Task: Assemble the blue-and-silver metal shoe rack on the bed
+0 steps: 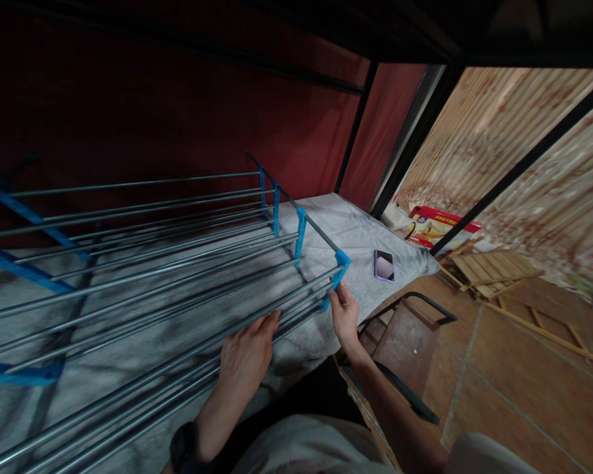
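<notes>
A rack of long grey metal tubes (178, 265) joined by blue plastic brackets lies in front of me over a grey cloth. My left hand (250, 349) is closed around the near tubes, close to their right end; its fingertips are partly hidden. My right hand (344, 313) pinches the lower part of the blue corner bracket (342, 261) at the rack's near right end. Between the brackets on that end runs a dark grey bar (319, 230). At the left, more blue brackets (24, 270) hold the far ends of the tubes.
The grey cloth (321, 336) covers the surface under the rack. A phone (385, 266) lies on it at right. Beyond are a chair (410, 342), a folded wooden piece (497, 271) on the tiled floor and a red-yellow box (439, 230). Black metal posts (415, 138) frame the bed-like space.
</notes>
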Demonstrator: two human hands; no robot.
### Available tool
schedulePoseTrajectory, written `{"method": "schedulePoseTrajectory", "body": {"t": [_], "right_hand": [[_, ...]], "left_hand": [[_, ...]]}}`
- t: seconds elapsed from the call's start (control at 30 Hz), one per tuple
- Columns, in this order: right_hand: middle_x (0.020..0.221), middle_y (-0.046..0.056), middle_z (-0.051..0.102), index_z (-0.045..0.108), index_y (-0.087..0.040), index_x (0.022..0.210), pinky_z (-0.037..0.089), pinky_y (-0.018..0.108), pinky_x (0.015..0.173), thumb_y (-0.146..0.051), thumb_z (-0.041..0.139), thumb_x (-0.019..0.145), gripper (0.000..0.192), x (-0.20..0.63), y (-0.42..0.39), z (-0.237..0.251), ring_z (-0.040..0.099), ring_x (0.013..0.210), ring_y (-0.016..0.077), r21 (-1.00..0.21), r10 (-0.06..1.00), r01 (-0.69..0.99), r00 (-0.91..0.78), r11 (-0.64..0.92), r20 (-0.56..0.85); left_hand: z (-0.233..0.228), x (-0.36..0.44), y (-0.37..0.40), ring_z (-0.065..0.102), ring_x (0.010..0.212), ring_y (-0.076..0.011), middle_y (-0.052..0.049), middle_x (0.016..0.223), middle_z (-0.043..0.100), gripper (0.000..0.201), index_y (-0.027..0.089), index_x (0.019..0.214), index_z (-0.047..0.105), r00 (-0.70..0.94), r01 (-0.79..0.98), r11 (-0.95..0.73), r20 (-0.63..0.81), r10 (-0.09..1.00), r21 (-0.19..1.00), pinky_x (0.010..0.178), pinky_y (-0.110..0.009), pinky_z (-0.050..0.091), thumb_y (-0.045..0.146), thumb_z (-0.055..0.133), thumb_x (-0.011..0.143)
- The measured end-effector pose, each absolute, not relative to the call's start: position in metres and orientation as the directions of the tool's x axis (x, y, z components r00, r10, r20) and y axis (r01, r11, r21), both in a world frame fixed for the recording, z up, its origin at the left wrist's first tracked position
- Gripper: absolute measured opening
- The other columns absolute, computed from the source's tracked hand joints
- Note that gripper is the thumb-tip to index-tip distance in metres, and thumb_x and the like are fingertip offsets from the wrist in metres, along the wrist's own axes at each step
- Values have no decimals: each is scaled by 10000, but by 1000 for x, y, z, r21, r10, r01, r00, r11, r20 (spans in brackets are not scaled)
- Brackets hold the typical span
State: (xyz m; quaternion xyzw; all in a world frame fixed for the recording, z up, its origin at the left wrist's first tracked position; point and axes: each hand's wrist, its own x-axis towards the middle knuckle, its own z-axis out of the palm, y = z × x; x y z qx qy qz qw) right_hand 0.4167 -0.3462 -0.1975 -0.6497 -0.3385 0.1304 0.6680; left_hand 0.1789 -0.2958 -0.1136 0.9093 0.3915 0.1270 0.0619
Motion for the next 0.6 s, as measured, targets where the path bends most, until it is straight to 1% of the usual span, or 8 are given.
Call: {"method": "schedulePoseTrajectory", "body": {"t": [0.17,0.33,0.43,0.53,0.6], "right_hand": [[1404,108,694,693,-186,1383,423,491,1210,-483,611,949,533,415,-348,-196,627,1332,291,-961,609,252,747,111,266],[1403,104,694,702,-192,1363,420,484,1213,-509,622,933,540,416,-345,-195,626,1328,289,-964,611,244,748,110,259],[1415,121,682,687,-182,1375,413,500,1217,-537,627,915,585,417,-349,-196,613,1341,293,-971,636,212,735,111,233],[1416,159,670,661,-146,1394,413,519,1210,-551,660,876,658,417,-360,-195,615,1324,303,-977,637,195,744,81,201],[1392,180,675,669,-122,1371,412,520,1203,-552,688,842,682,421,-365,-194,626,1301,309,-971,608,230,763,63,220]], "left_hand": [[-112,181,-300,772,953,-222,-73,1225,787,410,236,1391,688,653,710,-677,182,736,193,799,-320,579,150,532,1022],[-116,179,-297,769,942,-233,-83,1183,796,371,222,1363,701,658,682,-703,249,710,203,785,-337,565,173,541,1032],[-121,179,-301,765,909,-238,-81,1160,797,356,213,1351,701,655,674,-716,303,692,179,773,-354,555,174,555,1029],[-122,179,-316,748,962,-237,-79,1192,783,355,191,1364,676,660,657,-742,371,653,136,812,-368,551,173,579,1022],[-123,175,-324,721,1048,-239,-92,1249,759,364,166,1384,647,653,649,-753,432,622,104,885,-378,545,228,594,1029]]}}
